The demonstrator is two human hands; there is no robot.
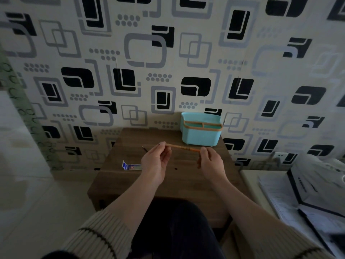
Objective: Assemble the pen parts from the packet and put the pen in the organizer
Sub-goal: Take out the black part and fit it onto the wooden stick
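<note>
The blue-and-white packet (130, 166) lies by the left edge of the wooden table (168, 184), with a thin dark part (144, 149) just beyond the left hand (155, 161). That hand pinches one end of the slim orange pen (182, 147) and the right hand (210, 162) pinches the other. The pen hangs nearly level, its long axis running left to right above the table's middle, near the turquoise organizer (201, 136) at the far right edge.

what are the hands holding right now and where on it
Both hold one orange pen above the table. The left hand pinches its left end in the fingertips; the right hand pinches its right end.
</note>
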